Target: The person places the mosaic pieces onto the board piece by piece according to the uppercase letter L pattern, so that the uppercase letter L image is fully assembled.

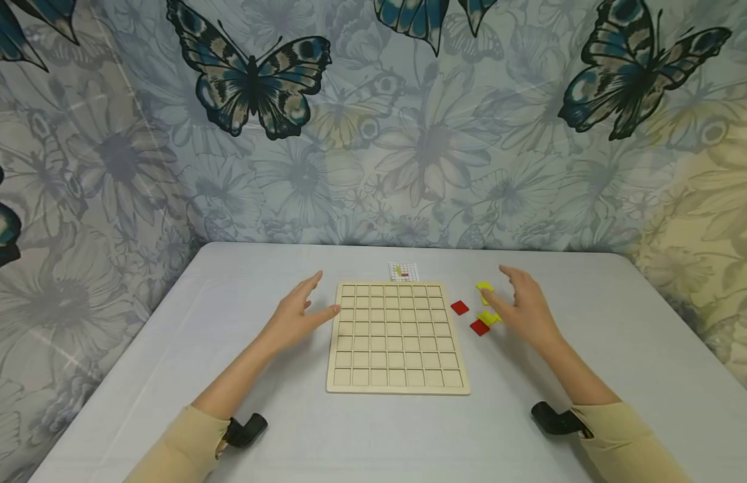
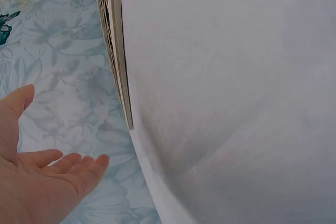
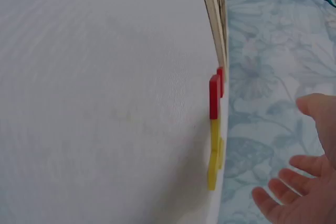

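A pale wooden grid board (image 1: pixel 399 339) lies on the white table between my two hands. My left hand (image 1: pixel 295 318), fingers spread and holding nothing, hovers by the board's upper left edge; the left wrist view shows the same hand (image 2: pixel 47 182) with relaxed fingers. On the other side my right hand (image 1: pixel 524 308) is above the coloured pieces, also holding nothing. Beneath and beside it lie a red square piece (image 1: pixel 479 327), another red square piece (image 1: pixel 460 307) and yellow pieces (image 1: pixel 487 317), partly hidden by its thumb. In the right wrist view a red piece (image 3: pixel 214 97) shows edge-on.
Behind the board lies a small card (image 1: pixel 404 272) printed with a grid and coloured cells. The white table (image 1: pixel 259 268) ends at a wall of butterfly-and-flower fabric (image 1: pixel 422 154). Black wrist cameras (image 1: pixel 247 430) sit at both cuffs.
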### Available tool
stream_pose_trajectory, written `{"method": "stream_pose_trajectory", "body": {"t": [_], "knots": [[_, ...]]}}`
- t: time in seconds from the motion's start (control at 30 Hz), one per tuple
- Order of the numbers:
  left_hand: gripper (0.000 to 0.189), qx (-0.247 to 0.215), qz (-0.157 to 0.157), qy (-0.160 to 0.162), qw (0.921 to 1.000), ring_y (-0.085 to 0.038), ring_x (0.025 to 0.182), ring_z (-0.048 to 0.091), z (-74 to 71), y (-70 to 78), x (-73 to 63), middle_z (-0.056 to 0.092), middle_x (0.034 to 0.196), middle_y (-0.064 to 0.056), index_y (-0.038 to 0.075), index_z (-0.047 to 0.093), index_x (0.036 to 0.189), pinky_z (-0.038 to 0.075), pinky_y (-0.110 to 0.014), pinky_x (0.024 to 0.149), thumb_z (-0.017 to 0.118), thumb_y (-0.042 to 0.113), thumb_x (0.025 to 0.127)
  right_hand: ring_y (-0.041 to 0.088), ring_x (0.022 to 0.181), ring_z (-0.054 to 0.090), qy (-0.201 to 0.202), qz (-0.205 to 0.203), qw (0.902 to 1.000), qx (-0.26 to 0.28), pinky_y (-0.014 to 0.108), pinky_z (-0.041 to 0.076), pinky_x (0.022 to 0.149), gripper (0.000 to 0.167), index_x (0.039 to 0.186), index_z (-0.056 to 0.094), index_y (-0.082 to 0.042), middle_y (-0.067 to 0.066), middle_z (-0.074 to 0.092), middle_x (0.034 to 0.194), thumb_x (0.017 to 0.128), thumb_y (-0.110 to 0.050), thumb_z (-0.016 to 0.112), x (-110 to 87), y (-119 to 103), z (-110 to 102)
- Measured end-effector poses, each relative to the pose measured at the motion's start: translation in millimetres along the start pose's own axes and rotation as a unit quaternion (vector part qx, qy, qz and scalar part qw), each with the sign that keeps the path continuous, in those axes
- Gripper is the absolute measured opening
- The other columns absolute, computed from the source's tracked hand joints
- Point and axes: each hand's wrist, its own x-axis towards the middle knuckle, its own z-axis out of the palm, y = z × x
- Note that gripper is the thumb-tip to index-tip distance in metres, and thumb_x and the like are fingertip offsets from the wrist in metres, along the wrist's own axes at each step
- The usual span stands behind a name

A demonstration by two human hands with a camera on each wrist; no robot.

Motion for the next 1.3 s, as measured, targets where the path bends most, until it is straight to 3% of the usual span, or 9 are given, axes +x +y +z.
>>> {"method": "stream_pose_trajectory", "body": {"t": [0.13, 0.33, 0.53, 0.8, 0.97, 1.3], "knots": [[0.080, -0.021, 0.002, -0.030, 0.9993, -0.029, 0.140, 0.034, 2.5, -0.4, -4.4, 0.032, 0.155, -0.011, 0.010, 0.030, 0.154, 0.037, -0.042, 0.107, 0.070, 0.037, 0.090, 0.044, 0.116, 0.047, -0.019, 0.020, 0.9995, 0.013, 0.057, 0.046, 0.093, 0.055, 0.137, 0.047, 0.009, 0.031, 0.045, 0.134, 0.096, -0.024, 0.064, -2.4, 6.1, -1.3], [0.079, -0.024, 0.001, -0.082, 0.9964, -0.032, 0.138, 0.036, 7.2, -2.9, -8.8, 0.033, 0.154, -0.014, 0.006, 0.032, 0.152, 0.037, -0.043, 0.107, 0.071, 0.035, 0.090, 0.041, 0.109, 0.056, -0.058, 0.044, 0.9973, 0.000, 0.051, 0.052, 0.085, 0.042, 0.126, 0.060, 0.005, 0.026, 0.057, 0.124, 0.092, -0.018, 0.068, -6.0, 15.9, -1.3], [0.083, -0.015, -0.011, -0.126, 0.9918, -0.032, 0.141, 0.033, 10.2, -5.1, -11.6, 0.031, 0.155, -0.015, 0.002, 0.029, 0.152, 0.033, -0.043, 0.110, 0.071, 0.035, 0.089, 0.035, 0.100, 0.060, -0.093, 0.051, 0.9941, -0.018, 0.041, 0.053, 0.075, 0.035, 0.116, 0.067, 0.001, 0.020, 0.065, 0.113, 0.089, -0.019, 0.072, -6.9, 16.2, -2.1], [0.092, 0.033, -0.022, -0.161, 0.9862, -0.031, 0.144, 0.024, 11.6, -7.5, -13.5, 0.027, 0.157, -0.015, 0.003, 0.026, 0.154, 0.022, -0.046, 0.115, 0.073, 0.043, 0.086, 0.029, 0.093, 0.060, -0.118, 0.043, 0.9915, -0.033, 0.037, 0.050, 0.074, 0.032, 0.112, 0.069, 0.001, 0.013, 0.069, 0.104, 0.086, -0.017, 0.075, -7.4, 16.2, -0.6], [0.098, 0.054, -0.006, -0.189, 0.9804, -0.031, 0.147, 0.016, 12.1, -6.6, -14.9, 0.020, 0.159, -0.018, -0.001, 0.019, 0.154, 0.015, -0.046, 0.116, 0.074, 0.042, 0.085, 0.028, 0.092, 0.059, -0.122, 0.034, 0.9912, -0.037, 0.035, 0.049, 0.073, 0.029, 0.109, 0.071, -0.001, 0.010, 0.069, 0.101, 0.085, -0.017, 0.076, -7.4, 17.7, 0.3], [0.116, 0.093, 0.006, -0.261, 0.9608, -0.029, 0.148, -0.003, 13.4, -9.3, -19.2, -0.006, 0.162, -0.015, 0.000, 0.007, 0.155, 0.011, -0.047, 0.117, 0.080, 0.047, 0.078, 0.024, 0.089, 0.057, -0.130, 0.014, 0.9910, -0.026, 0.035, 0.050, 0.074, 0.023, 0.109, 0.072, -0.005, 0.004, 0.068, 0.095, 0.086, -0.011, 0.073, -6.8, 16.5, 2.3]]}}
